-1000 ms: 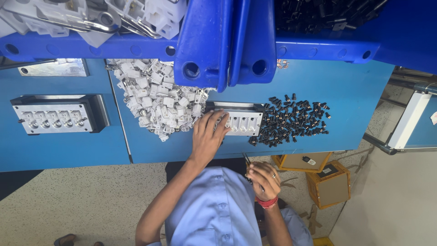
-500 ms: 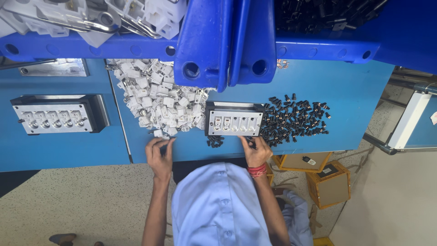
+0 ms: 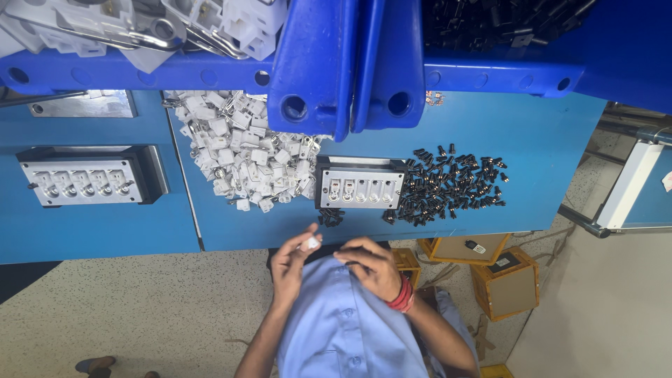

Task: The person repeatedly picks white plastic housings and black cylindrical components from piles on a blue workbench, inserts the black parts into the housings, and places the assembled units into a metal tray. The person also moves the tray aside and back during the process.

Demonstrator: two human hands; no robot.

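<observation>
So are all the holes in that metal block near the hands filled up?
No. The metal block looks partly filled: left slots seem to hold pieces, right ones look empty.

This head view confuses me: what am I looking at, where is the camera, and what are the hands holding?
The camera sits on the person's head and looks straight down, so the blue shirt fills the bottom. There is no machine, only two bare hands. The left hand pinches a small white part. The right hand, with a red band at the wrist, is curled beside it; I cannot tell what it holds. On the blue table lie a pile of white parts, a metal block with a row of slots and a heap of small black parts. A second block lies further left.
</observation>
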